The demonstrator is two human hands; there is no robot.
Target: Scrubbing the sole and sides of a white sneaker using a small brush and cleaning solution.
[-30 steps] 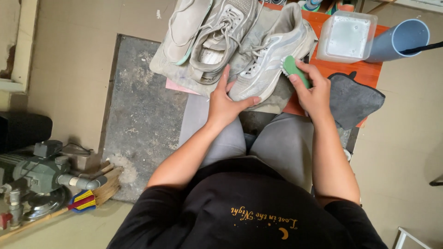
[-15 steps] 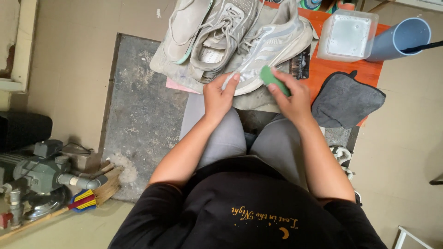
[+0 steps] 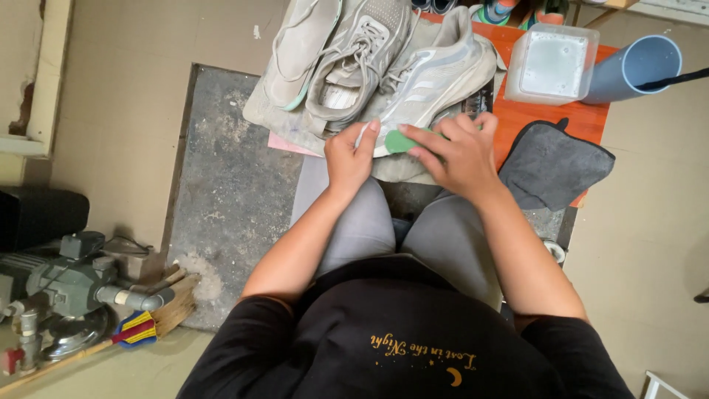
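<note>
Right hand (image 3: 456, 151) is curled over the green brush (image 3: 399, 140), fingers clamped around it, pressing it against the toe end of the white striped sneaker (image 3: 428, 81). That sneaker lies on its side with its toe pointing down toward the person's knees, so the toe sits right between the two hands. Left hand (image 3: 349, 155) is just beside the brush, touching the toe from the other side, forefinger and thumb pinched on the toe's edge with the rest of the fingers folded in.

Count from that sneaker: three shoes in the pile all told. The striped one, a grey laced sneaker (image 3: 354, 63) touching it on the left, and a pale one with a mint sole (image 3: 299, 48) farther left again. All three rest on a dirty cloth (image 3: 262, 111) spread under them, over an orange table (image 3: 550, 114).

Right of the striped sneaker: one translucent square tub (image 3: 552, 65), then one grey pipe (image 3: 635, 68) past it. Below those, near the right hand, lies one dark grey rag (image 3: 554, 166).

Well apart to the lower left, on the floor, sit one pump (image 3: 63, 284) and one broom (image 3: 148, 318).
</note>
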